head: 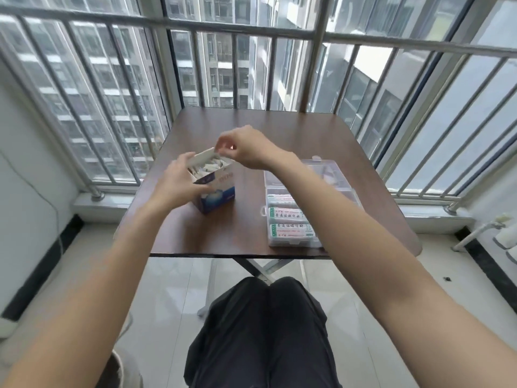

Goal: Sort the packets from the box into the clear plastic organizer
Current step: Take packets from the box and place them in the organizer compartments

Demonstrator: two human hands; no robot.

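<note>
You sit on a glazed balcony behind steel railings, tower blocks outside, with a dark brown table before your knees.

Your right hand hangs over the box. Its thumb and forefinger are drawn together in a pinch just above the box's far edge, at the tip of the raised flap; the blur there hides whether they nip the flap or a packet, so you cannot tell what they hold. The other fingers curl loosely behind the pinch. That forearm crosses over the organizer on its way to the box.

Your left hand grips the box's near-left side: the thumb lies along the front top edge, the fingers wrap round the left wall up towards the flap.

The box stands upright on the table, blue and white, its top open and the flap tilted up at the back left. White packets are crammed inside, ends showing above the rim.

The organizer lies flat to the right of the box, apart from it, near the table's front edge. Its clear lid is folded back on the far side. Three white packs with green and red print lie side by side in the compartments nearest you; farther compartments are hidden under your forearm.

Below the box, past the table edge, are your dark trousers and pale floor tiles.
</note>
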